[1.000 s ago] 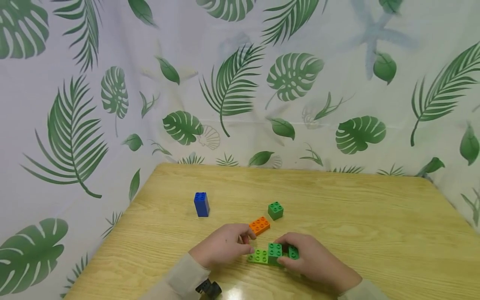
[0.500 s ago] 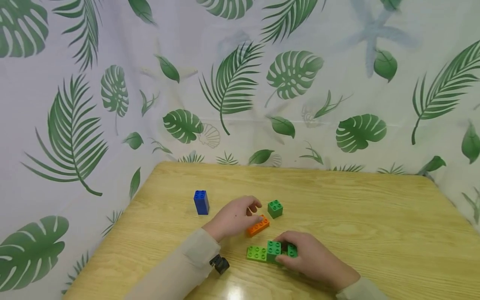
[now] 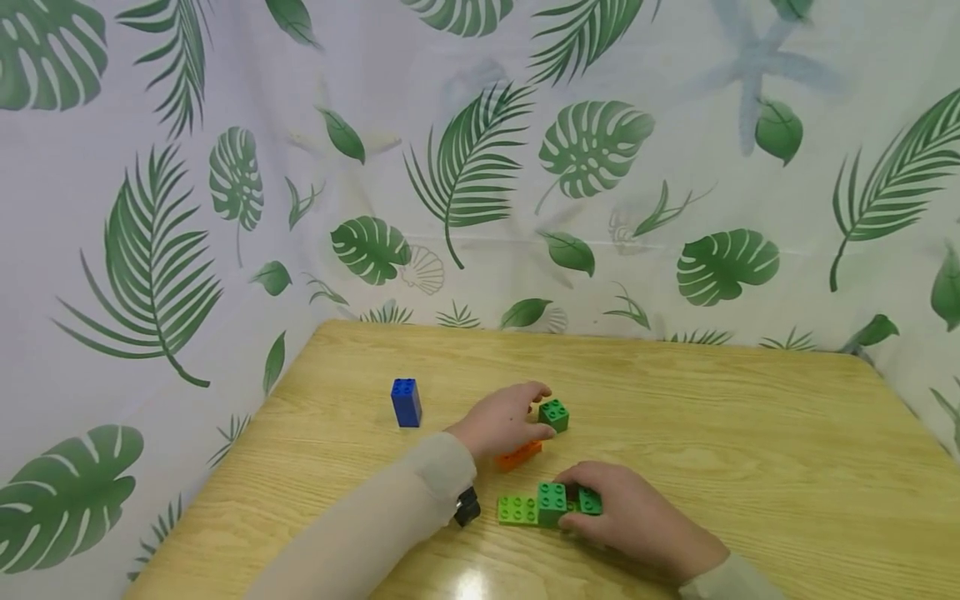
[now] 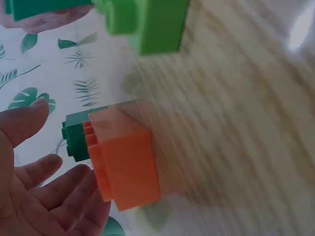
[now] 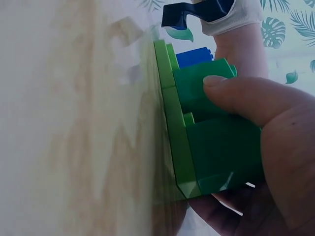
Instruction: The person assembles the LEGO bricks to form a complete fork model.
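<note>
My left hand (image 3: 506, 421) is stretched over the orange building brick (image 3: 520, 457), its thumb and fingers spread beside a loose green brick (image 3: 553, 414). In the left wrist view the thumb and fingers (image 4: 42, 169) hold nothing; the orange brick (image 4: 130, 157) stands in front of the green one (image 4: 76, 132). My right hand (image 3: 626, 517) grips a brick assembly on the table: a lime-green base (image 3: 517, 510) carrying two darker green bricks (image 3: 552, 504) with a gap between them. The right thumb (image 5: 236, 93) presses one green brick's side; the other fingers are partly hidden behind.
A tall blue brick stack (image 3: 407, 403) stands upright to the left on the wooden table (image 3: 712, 417). A leaf-print cloth (image 3: 480, 167) hangs along the table's back and left side. A black camera mount (image 3: 467, 507) sits under the left wrist.
My left hand has moved from beside the lime-green base, forward and right past the orange brick, to the loose green brick. The right hand keeps its grip in place.
</note>
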A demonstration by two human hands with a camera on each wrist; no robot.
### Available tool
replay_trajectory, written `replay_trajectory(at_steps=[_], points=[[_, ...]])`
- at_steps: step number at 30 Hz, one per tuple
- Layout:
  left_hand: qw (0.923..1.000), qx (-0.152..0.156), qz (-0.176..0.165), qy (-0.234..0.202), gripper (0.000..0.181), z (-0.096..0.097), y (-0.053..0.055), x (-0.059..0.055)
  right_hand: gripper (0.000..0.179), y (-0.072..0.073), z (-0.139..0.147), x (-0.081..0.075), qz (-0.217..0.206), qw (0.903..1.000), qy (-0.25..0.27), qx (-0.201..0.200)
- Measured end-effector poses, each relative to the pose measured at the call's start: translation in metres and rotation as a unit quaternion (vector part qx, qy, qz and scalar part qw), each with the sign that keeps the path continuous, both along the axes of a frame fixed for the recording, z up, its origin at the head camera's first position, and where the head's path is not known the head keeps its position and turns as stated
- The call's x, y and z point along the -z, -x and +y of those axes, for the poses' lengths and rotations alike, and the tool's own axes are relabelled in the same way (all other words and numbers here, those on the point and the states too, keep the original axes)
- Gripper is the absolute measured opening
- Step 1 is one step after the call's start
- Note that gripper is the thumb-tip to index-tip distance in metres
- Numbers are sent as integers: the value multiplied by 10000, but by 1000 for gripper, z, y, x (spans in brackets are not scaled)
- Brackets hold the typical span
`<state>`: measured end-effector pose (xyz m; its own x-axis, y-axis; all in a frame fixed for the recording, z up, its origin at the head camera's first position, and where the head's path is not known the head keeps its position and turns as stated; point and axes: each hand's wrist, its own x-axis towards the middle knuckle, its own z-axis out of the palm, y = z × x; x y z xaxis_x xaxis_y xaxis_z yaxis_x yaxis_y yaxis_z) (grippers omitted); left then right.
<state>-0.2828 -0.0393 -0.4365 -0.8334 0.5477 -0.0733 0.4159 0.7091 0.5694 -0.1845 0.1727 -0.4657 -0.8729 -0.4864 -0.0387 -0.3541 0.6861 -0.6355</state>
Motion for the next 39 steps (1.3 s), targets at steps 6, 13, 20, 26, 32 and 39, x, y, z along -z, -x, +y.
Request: replay_trajectory(at_steps=[6, 13, 20, 26, 32, 39], points=[[9993, -181, 20, 334, 66, 11, 6, 8, 42, 1, 3, -1, -141, 9998, 86, -134], [9983, -391, 68, 420, 63, 16, 9, 16, 41, 1, 4, -1, -241, 9996, 111, -137], [9974, -474, 112, 536, 63, 19, 12, 19, 43, 2, 5, 1, -196, 9996, 116, -181], [9961, -467, 188, 722, 63, 22, 13, 19, 41, 3, 6, 2, -251, 9993, 155, -208], [9944, -405, 326, 916, 61, 24, 14, 19, 41, 4, 5, 3, -202, 9995, 119, -201], [9940, -364, 390, 953, 52, 26, 14, 16, 43, 2, 6, 2, -289, 9993, 174, -187]])
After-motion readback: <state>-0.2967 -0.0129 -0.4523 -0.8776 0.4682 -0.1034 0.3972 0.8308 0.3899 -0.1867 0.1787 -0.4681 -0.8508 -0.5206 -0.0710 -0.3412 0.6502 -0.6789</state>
